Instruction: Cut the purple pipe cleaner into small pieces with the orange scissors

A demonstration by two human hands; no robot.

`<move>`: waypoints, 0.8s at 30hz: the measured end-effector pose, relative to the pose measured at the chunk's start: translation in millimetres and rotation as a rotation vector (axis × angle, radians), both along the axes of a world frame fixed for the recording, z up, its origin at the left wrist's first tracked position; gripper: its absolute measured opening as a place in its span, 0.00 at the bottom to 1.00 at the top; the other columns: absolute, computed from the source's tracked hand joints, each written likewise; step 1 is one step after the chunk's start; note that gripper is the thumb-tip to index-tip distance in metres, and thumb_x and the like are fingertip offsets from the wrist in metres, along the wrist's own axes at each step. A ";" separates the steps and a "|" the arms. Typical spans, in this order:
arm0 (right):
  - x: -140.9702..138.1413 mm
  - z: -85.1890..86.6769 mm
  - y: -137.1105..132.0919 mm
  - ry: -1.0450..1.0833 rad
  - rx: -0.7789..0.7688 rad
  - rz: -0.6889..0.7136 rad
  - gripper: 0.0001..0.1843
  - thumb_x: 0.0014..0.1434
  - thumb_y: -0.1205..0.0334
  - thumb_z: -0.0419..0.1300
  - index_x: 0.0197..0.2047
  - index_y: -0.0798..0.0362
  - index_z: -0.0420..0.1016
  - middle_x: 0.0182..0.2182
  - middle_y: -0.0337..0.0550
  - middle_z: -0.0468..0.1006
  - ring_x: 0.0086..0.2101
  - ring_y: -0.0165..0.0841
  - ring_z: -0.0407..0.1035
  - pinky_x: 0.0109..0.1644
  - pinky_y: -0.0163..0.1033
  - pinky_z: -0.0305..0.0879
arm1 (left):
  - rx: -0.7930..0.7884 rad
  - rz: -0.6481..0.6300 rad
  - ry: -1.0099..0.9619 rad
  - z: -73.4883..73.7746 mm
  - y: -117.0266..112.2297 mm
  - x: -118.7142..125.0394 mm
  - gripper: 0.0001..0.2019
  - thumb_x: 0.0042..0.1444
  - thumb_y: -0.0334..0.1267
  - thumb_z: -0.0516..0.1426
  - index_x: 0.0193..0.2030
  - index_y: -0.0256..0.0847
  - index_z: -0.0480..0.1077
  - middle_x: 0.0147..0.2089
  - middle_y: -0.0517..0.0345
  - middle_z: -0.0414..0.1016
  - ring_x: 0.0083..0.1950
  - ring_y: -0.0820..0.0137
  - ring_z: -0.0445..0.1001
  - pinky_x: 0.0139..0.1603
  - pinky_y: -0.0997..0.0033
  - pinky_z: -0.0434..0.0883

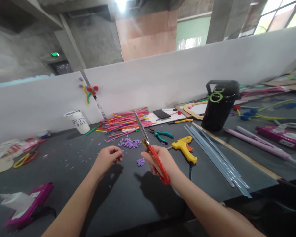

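My right hand is wrapped around a pair of red-handled scissors, blades pointing up and away from me and looking closed. My left hand hovers over the table to the left, its fingers curled into a pinch. A tiny purple bit shows by the fingertips, but whether they grip it I cannot tell. Just beyond both hands lies a heap of short purple pieces, apparently cut pipe cleaner. A smaller purple pile sits between my hands. Farther back is a bundle of pink, red and yellow pipe cleaners.
Right of the scissors lie teal-handled pliers, a yellow glue gun and clear glue sticks. A black bottle stands behind them. Left are a white cup and a magenta power strip. White panels edge the table.
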State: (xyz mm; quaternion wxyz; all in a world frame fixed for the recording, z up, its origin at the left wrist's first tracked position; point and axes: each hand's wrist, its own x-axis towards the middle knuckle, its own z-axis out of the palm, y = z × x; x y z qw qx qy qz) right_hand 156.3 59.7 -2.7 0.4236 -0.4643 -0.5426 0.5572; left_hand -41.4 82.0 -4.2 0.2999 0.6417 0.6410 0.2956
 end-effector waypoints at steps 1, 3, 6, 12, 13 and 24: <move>-3.3 -0.3 -2.1 -0.001 -0.008 0.024 0.08 0.46 0.60 0.57 0.21 0.53 0.60 0.07 0.26 0.57 0.09 0.22 0.54 0.11 0.26 0.50 | -0.015 -0.021 -0.065 4.1 -10.5 3.2 0.11 0.51 0.42 0.51 0.31 0.36 0.67 0.29 0.53 0.74 0.28 0.70 0.72 0.28 0.73 0.67; -11.2 -1.1 -7.8 0.006 -0.024 0.082 0.07 0.46 0.60 0.56 0.22 0.53 0.62 0.07 0.26 0.57 0.09 0.22 0.55 0.12 0.26 0.50 | -0.058 -0.056 -0.204 9.1 -29.7 10.3 0.11 0.49 0.43 0.53 0.31 0.35 0.67 0.29 0.53 0.74 0.26 0.73 0.71 0.26 0.75 0.66; -23.1 -2.6 -17.3 0.028 -0.043 0.163 0.08 0.46 0.59 0.56 0.23 0.53 0.62 0.07 0.26 0.57 0.10 0.22 0.55 0.13 0.26 0.52 | -0.246 -0.079 -0.662 9.1 -50.1 16.7 0.08 0.44 0.38 0.59 0.28 0.35 0.68 0.24 0.58 0.71 0.23 0.77 0.68 0.23 0.79 0.62; -39.0 -4.2 -28.0 0.046 -0.049 0.222 0.08 0.46 0.59 0.56 0.22 0.53 0.60 0.08 0.26 0.57 0.11 0.22 0.55 0.13 0.25 0.51 | -0.326 -0.105 -0.776 4.3 -66.9 8.9 0.04 0.44 0.33 0.59 0.26 0.33 0.70 0.22 0.60 0.70 0.21 0.80 0.66 0.22 0.81 0.61; -41.0 -4.5 -28.3 0.043 -0.049 0.228 0.08 0.46 0.59 0.55 0.22 0.53 0.60 0.08 0.26 0.57 0.10 0.22 0.55 0.13 0.26 0.52 | -0.326 -0.109 -0.769 4.5 -68.1 7.0 0.04 0.44 0.33 0.59 0.26 0.33 0.70 0.22 0.60 0.70 0.20 0.80 0.66 0.22 0.81 0.61; -51.2 -5.1 -21.8 -0.073 0.078 0.282 0.02 0.44 0.65 0.53 0.23 0.54 0.63 0.14 0.28 0.63 0.11 0.21 0.55 0.12 0.26 0.51 | -0.354 -0.124 -0.846 2.1 -72.4 -4.4 0.13 0.47 0.43 0.58 0.24 0.32 0.70 0.21 0.58 0.68 0.20 0.79 0.64 0.22 0.79 0.60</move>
